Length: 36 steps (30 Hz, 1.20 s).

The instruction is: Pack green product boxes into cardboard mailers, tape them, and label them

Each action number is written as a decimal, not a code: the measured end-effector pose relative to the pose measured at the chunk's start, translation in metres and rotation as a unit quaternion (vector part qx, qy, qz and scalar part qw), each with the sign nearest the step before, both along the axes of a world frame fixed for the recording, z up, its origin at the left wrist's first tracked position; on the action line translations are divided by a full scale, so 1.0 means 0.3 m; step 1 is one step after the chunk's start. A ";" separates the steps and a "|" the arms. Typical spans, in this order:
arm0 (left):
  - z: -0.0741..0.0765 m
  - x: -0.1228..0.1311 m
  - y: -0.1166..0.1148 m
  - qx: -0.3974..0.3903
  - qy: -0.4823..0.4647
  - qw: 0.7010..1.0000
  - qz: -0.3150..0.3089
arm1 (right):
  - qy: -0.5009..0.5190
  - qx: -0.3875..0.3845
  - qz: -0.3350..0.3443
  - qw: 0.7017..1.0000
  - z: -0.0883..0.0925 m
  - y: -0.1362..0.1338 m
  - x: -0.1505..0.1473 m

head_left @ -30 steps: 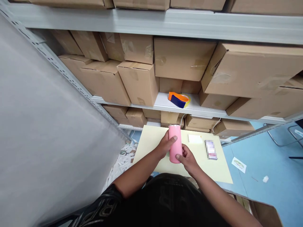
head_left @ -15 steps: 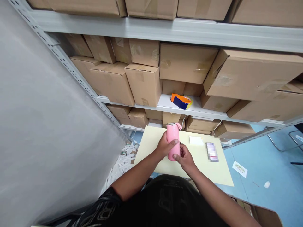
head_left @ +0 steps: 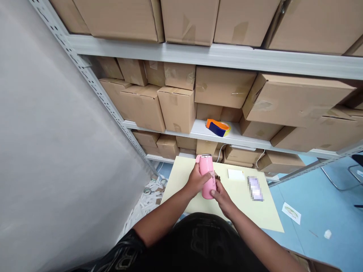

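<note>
Both hands hold a pink tumbler (head_left: 206, 166) upright above a pale yellow table (head_left: 181, 211). It has a silvery top rim, and a pink strap or loop sticks out at the upper left. Small dark marks show on its right side. My left hand (head_left: 196, 180) wraps round the left side, thumb across the front. Gripping the lower right side is my right hand (head_left: 221, 194), its thumb near the base and its other fingers partly hidden behind.
On the table lie a white box (head_left: 236, 174) and a pixelated flat item (head_left: 255, 188). Shelves ahead carry many cardboard boxes (head_left: 178, 109) and a blue-and-orange tape dispenser (head_left: 217, 127). A grey wall (head_left: 56, 151) rises at left, with white scraps (head_left: 138, 211) on the floor.
The tumbler has been turned about its length: its strap moved from the upper right to the upper left, and dark marks now show. The camera view has tipped slightly upward.
</note>
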<state>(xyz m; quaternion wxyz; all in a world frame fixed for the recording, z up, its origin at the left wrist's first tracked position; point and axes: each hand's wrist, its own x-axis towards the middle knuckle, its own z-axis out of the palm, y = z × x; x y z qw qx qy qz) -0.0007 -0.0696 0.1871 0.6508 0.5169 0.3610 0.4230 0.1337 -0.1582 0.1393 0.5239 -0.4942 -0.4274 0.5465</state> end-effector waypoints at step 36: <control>-0.047 0.016 0.008 0.051 0.027 0.998 -0.037 | -0.071 0.036 -0.034 0.996 0.037 0.041 0.095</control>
